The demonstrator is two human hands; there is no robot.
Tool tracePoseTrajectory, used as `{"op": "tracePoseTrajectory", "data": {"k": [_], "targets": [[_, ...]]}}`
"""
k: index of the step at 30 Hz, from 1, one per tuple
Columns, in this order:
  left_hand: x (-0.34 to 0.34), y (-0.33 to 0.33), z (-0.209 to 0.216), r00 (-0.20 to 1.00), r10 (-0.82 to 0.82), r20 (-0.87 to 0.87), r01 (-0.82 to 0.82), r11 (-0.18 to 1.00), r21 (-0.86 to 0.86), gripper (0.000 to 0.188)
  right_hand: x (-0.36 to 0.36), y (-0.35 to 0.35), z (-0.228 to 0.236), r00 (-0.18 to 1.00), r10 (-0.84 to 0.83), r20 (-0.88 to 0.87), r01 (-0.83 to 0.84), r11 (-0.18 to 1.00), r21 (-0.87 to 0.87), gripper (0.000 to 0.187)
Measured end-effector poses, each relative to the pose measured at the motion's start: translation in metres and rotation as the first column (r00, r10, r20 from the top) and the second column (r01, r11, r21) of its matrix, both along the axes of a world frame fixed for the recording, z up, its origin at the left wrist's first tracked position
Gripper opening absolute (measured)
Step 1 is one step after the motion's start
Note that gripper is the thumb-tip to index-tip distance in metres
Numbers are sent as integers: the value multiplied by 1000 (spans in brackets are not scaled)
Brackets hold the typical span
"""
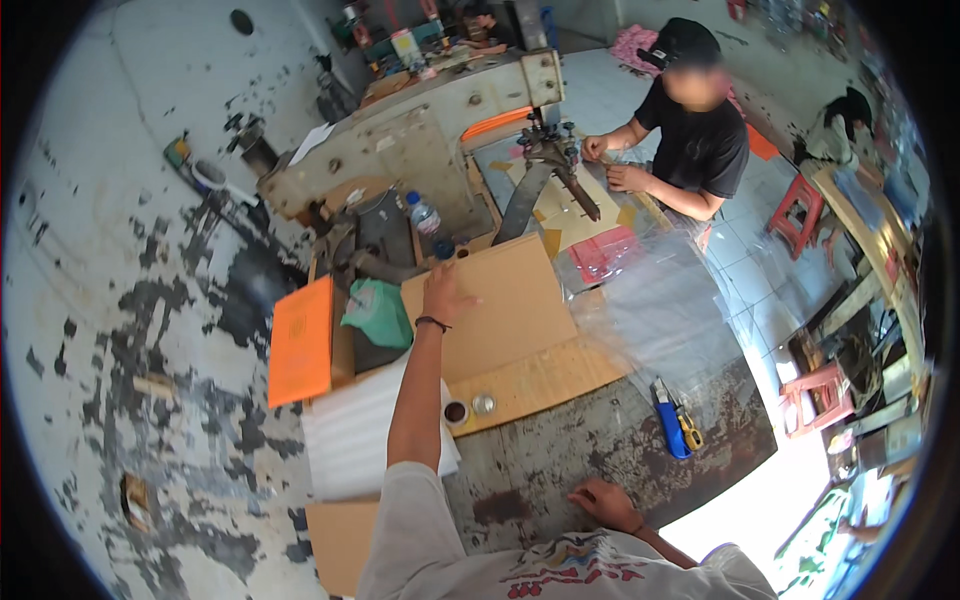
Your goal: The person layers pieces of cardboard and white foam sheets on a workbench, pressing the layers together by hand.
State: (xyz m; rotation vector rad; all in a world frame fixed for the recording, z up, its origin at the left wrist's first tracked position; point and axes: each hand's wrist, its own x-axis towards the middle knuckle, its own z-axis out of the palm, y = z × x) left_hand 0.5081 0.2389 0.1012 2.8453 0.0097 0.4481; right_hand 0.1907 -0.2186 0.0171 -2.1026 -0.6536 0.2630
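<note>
Brown cardboard [515, 315] lies flat beneath your outstretched left hand [447, 295], which is over its left side, so most of the sheet extends to the right of your fingers. That hand is open, fingers spread; whether it touches the sheet is hard to tell. Your right hand [605, 502], loosely curled, is well apart from the cardboard, nearer your body by the worn dark tabletop [560, 440]; whether it grips anything is unclear.

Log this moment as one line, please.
left hand: spread, at cardboard sheet's far edge | right hand: by worn tabletop | nearby: blue-capped bottle, green plastic bag
</note>
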Motion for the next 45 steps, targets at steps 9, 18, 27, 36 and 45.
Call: {"op": "tracePoseTrajectory", "data": {"k": [9, 18, 27, 36, 45], "targets": [[27, -3, 24, 997, 77, -16, -76, 995, 57, 86, 19, 16, 7, 993, 106, 60, -106, 994, -8, 20], [12, 18, 5, 985, 148, -88, -135, 981, 137, 85, 11, 21, -5, 989, 141, 42, -142, 990, 4, 22], [22, -13, 15, 987, 115, -116, -105, 990, 93, 91, 12, 12, 7, 997, 68, 39, -70, 997, 30, 20], [43, 8, 11, 984, 79, -162, -59, 991, 120, 91, 11, 13, 0, 991, 126, 42, -126, 992, 17, 19], [37, 2, 15, 997, 5, -83, 0, 998, 59, 71, 14, 13, 5, 993, 100, 57, -101, 995, 24, 20]]}}
